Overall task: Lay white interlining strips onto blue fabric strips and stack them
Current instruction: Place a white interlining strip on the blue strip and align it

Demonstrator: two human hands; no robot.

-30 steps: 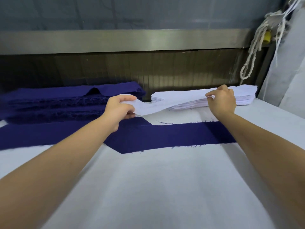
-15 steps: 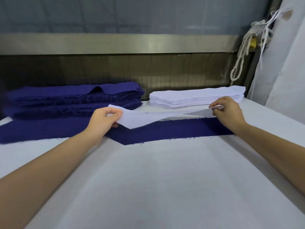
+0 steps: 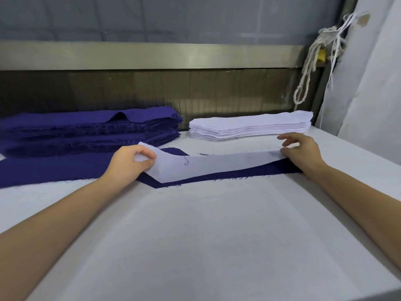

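A white interlining strip (image 3: 208,165) lies along a blue fabric strip (image 3: 238,173) on the white table (image 3: 206,235). My left hand (image 3: 128,164) pinches the strip's left end, which is still lifted a little. My right hand (image 3: 302,152) holds its right end down against the blue fabric between thumb and fingers, with the index finger raised. Only the near edge of the blue strip and its left point show beneath the white. Another blue strip (image 3: 54,170) lies flat to the left, partly under my left hand.
A thick pile of blue fabric strips (image 3: 86,129) sits at the back left. A stack of white interlining strips (image 3: 249,126) sits at the back right. Behind them runs a metal rail and dark panel. White cords (image 3: 312,59) hang at the right, beside white cloth.
The white strip came off the back stack toward me and now lies low over the blue strip. Both hands moved nearer and lower with it.
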